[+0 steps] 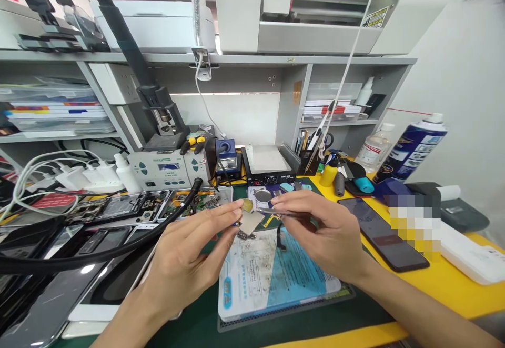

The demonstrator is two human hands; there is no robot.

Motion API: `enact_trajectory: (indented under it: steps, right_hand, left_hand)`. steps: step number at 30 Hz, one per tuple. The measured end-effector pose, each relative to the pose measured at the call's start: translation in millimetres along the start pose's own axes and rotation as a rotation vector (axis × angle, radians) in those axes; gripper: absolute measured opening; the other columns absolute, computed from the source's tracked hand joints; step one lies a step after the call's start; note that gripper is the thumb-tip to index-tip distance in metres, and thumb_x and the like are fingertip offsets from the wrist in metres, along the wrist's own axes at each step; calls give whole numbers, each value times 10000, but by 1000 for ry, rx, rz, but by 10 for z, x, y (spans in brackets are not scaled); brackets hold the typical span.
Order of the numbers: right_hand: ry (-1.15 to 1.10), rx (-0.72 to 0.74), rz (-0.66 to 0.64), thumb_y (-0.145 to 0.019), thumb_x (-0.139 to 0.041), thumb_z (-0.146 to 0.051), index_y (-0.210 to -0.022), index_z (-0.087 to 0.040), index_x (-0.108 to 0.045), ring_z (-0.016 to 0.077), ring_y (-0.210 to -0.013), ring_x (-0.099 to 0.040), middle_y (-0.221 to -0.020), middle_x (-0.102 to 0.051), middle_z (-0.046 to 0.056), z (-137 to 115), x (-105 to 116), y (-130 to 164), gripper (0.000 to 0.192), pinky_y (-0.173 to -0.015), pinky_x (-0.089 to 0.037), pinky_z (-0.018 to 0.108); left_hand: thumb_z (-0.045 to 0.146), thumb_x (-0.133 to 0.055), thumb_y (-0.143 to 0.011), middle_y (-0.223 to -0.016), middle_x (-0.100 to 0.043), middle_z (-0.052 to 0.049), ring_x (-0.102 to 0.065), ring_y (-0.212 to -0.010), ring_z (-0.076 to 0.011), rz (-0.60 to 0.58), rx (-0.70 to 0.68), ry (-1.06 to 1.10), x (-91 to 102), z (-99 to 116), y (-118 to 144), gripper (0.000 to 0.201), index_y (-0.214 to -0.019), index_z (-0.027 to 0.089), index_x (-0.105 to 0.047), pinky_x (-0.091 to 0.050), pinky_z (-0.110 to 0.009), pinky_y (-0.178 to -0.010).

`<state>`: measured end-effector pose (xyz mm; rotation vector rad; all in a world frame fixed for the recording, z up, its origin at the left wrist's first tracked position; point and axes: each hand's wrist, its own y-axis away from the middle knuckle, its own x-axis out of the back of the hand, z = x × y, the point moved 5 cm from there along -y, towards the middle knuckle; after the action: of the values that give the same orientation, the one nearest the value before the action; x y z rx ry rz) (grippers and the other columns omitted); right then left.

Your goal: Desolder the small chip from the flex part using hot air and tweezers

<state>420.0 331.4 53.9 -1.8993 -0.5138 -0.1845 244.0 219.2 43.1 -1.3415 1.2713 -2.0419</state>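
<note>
My left hand (193, 250) is closed in a pinch, with a small yellowish piece (247, 205) at its fingertips; what the piece is I cannot make out. Across from it, my right hand (325, 232) grips a slim metal tool (282, 212) that looks like tweezers, its tip touching or close to the piece. Just below the fingertips is a flat pale square (252, 222), partly hidden, and a small dark part lies by its lower edge. A short black flex cable (281, 238) rests on the stained white-and-blue pad (252, 279) under my hands.
A black hose (118, 256) crosses the phones and boards at left. A rework station (169, 169) and a small heating plate (270, 163) stand behind my hands. To the right are a dark phone (382, 235), a white box (469, 253) and a blue spray can (412, 148).
</note>
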Motion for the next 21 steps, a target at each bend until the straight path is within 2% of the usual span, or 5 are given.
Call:
enact_trajectory:
  steps: [5, 9, 13, 16, 21]
  right_hand:
    - [-53, -105, -10, -865, -667, -25, -956, -159, -758, 165, -874, -739, -967, -791, 78, 0, 2, 16, 186, -736, -584, 253]
    - [-295, -582, -146, -866, -753, -242, -900, -165, -794, 110, -584, -567, -797, -743, 49, 187, -79, 59, 93, -480, -412, 233]
    - [-588, -940, -243, -766, -853, -312, -822, -160, -788, 39, -446, -351, -573, -571, -32, 310, -167, 118, 174, -419, -257, 207]
    - [-664, -1054, -236, -735, -876, -316, -800, -153, -775, 27, -432, -309, -531, -502, -52, 347, -176, 145, 202, -417, -197, 207]
    - [-660, -1080, -204, -713, -874, -287, -808, -149, -773, 25, -445, -310, -610, -560, -30, 358, -168, 165, 195, -424, -176, 222]
  left_hand:
    - [51, -666, -896, -1156, -785, -83, -747, -1088, -142, -10, 43, 9, -1, -12, 6, 249, -1122, 155, -678, -576, -193, -976]
    - [112, -689, -903, -1190, -777, -52, -763, -1017, -144, -38, 194, 96, -26, -60, 32, 303, -1190, 209, -691, -606, -200, -880]
    - [251, -716, -913, -814, -787, 12, -714, -647, -107, -81, 562, 354, -101, -166, 108, 158, -1069, 238, -739, -584, -187, -607]
    - [313, -728, -908, -679, -747, 0, -688, -598, -118, -140, 793, 633, -188, -194, 157, 152, -1005, 196, -736, -565, -187, -551]
    - [339, -771, -873, -660, -756, -48, -691, -567, -136, -178, 947, 882, -257, -199, 155, 211, -970, 152, -749, -581, -195, -523]
